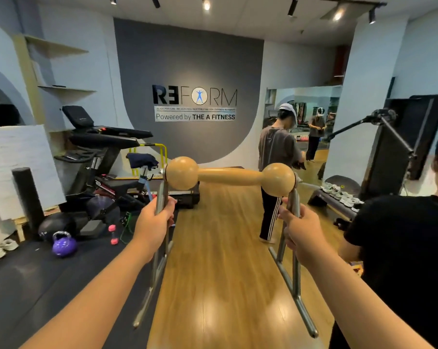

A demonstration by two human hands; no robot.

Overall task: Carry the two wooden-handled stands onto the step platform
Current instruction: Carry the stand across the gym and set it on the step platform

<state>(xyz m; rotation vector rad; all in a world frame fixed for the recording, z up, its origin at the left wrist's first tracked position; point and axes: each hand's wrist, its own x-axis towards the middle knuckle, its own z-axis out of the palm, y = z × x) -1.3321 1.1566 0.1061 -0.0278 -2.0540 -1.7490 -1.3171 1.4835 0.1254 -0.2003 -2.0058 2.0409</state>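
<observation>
I hold one wooden-handled stand (229,176) up in front of me, above the wooden floor. Its light wood bar has a round ball at each end and sits on two grey metal frames. My left hand (153,222) is shut around the left frame's upright, just below the left ball. My right hand (301,227) grips the right frame's upright below the right ball. Both metal feet hang in the air, angled down towards me. A low dark step platform (323,201) with several white shoes on it stands at the right. No second stand is in view.
A person in a grey shirt (275,149) stands ahead on the wooden floor. A person in black (401,248) is close at my right. On the left black mat are a purple kettlebell (64,244), a pink dumbbell (113,234), an exercise bike (107,187) and a foam roller (28,197).
</observation>
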